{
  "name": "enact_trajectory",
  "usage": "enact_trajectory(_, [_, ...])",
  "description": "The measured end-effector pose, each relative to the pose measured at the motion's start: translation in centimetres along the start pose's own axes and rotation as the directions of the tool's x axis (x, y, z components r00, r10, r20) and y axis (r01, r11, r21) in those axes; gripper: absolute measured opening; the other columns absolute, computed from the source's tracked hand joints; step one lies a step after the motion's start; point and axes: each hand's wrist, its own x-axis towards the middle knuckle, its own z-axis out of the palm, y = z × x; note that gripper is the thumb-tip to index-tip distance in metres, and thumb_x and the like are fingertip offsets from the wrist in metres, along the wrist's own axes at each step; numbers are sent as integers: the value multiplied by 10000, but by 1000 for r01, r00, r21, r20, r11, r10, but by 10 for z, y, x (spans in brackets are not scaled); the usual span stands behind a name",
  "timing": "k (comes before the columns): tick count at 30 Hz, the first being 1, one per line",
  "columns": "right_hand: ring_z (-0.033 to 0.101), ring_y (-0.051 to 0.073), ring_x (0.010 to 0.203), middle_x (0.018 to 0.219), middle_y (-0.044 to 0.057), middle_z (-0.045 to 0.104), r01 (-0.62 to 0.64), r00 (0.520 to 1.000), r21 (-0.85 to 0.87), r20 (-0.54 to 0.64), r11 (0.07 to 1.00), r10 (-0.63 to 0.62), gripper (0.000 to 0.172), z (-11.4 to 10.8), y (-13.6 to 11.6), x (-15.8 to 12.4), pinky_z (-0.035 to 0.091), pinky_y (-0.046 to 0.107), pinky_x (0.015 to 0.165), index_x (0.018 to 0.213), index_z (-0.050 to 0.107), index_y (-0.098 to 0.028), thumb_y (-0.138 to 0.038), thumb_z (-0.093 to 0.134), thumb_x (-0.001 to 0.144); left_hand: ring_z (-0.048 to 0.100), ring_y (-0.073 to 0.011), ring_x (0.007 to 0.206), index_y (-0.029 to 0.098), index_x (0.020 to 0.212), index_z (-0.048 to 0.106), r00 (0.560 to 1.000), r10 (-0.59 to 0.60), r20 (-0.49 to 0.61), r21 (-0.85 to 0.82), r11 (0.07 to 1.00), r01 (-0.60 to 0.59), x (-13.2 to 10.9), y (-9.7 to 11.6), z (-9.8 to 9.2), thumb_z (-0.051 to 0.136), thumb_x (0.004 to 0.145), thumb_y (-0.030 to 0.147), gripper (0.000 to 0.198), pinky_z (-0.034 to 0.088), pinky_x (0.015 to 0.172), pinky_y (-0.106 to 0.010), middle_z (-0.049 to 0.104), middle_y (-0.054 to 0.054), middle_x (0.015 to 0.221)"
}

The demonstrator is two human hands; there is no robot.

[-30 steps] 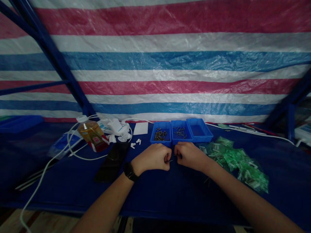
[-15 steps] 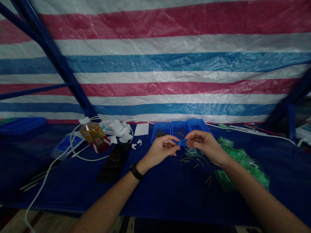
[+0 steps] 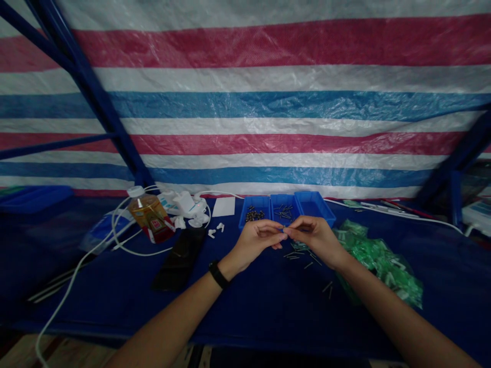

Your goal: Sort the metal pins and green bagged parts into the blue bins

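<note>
My left hand (image 3: 263, 236) and my right hand (image 3: 315, 238) meet fingertip to fingertip over the table, both closed in a pinch. A thin metal pin (image 3: 284, 227) shows faintly at the left fingertips. What the right fingertips hold is too small and covered to make out. Just behind the hands are a blue bin of small brass-coloured parts (image 3: 254, 214), a blue bin of metal pins (image 3: 283, 210) and a third blue bin (image 3: 313, 205). Loose metal pins (image 3: 293, 254) lie on the table below the hands, partly near a clear bag (image 3: 299, 246).
Green plastic bags (image 3: 378, 258) lie beside my right forearm. Left of my hands are a black phone-like slab (image 3: 180, 258), white earbuds (image 3: 216, 230), a white card (image 3: 224, 206), a bottle of amber liquid (image 3: 150, 214) and white chargers (image 3: 187, 204) with a looping cable (image 3: 72, 278).
My hands have come together; the gap between their fingertips has closed as the right hand moved left. The view has shifted slightly.
</note>
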Motion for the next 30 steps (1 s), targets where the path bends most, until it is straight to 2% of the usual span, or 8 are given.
enact_trajectory(8, [606, 142, 665, 681, 3, 672, -168, 971, 30, 178, 985, 160, 366, -7, -12, -5, 487, 289, 668, 726, 713, -187, -537, 816, 688, 659, -118, 605, 120, 935, 742, 999, -26, 25, -22, 999, 26, -2, -6, 2, 892, 665, 352, 386, 557, 650, -259, 748, -44, 779])
enact_trajectory(11, [572, 133, 629, 645, -6, 643, -125, 972, -54, 193, 991, 133, 356, -12, -13, -4, 456, 275, 637, 717, 706, -182, -524, 807, 708, 668, -130, 614, 120, 935, 760, 999, -42, 20, -24, 999, 43, -4, -8, 3, 898, 648, 363, 400, 569, 671, -284, 759, -56, 798])
enact_trajectory(15, [537, 127, 586, 624, -15, 611, -32, 998, 13, -55, 999, 33, 356, -19, -14, 0, 436, 270, 600, 674, 649, -197, -520, 787, 733, 688, -147, 678, 127, 925, 785, 999, -31, 17, -3, 1000, 31, -6, -6, 6, 908, 624, 353, 396, 567, 721, -287, 766, -68, 807])
enact_trajectory(18, [557, 138, 609, 699, 8, 658, 57, 966, 91, -255, 994, -32, 342, -24, -19, 5, 462, 279, 617, 716, 657, -207, -528, 772, 745, 687, -153, 693, 135, 935, 790, 1000, 14, -3, 66, 998, -14, -5, -8, 7, 887, 651, 356, 373, 555, 699, -275, 766, -71, 814])
enact_trajectory(21, [581, 165, 626, 728, 43, 692, 124, 920, -135, -354, 983, -165, 366, -23, -25, 13, 469, 295, 624, 812, 714, -189, -554, 713, 799, 671, -150, 670, 136, 939, 789, 996, 84, -30, 160, 984, -78, -1, -15, 5, 861, 682, 357, 347, 536, 650, -261, 761, -69, 805])
enact_trajectory(26, [596, 183, 583, 777, 56, 716, 64, 932, -578, -258, 813, -256, 564, -14, -29, 17, 444, 309, 600, 1346, 594, -141, -521, 543, 932, 639, -146, 625, 139, 939, 784, 993, 98, -65, 235, 969, -80, 3, -24, 1, 818, 728, 369, 314, 506, 613, -259, 739, -55, 749])
enact_trajectory(28, [598, 175, 582, 784, 47, 711, 77, 958, -587, -180, 806, -223, 519, -11, -26, 11, 448, 302, 602, 1317, 610, -159, -505, 542, 937, 642, -148, 659, 146, 914, 782, 990, 123, -71, 265, 959, -100, 2, -25, 1, 804, 740, 345, 265, 496, 627, -255, 737, -55, 772])
enact_trajectory(30, [616, 171, 616, 797, 41, 716, 112, 986, -512, -47, 851, -158, 384, -7, -20, 3, 466, 292, 612, 1110, 701, -186, -495, 584, 915, 647, -149, 693, 149, 886, 773, 986, 147, -72, 282, 952, -121, 2, -26, 2, 797, 743, 317, 222, 489, 651, -253, 735, -53, 792])
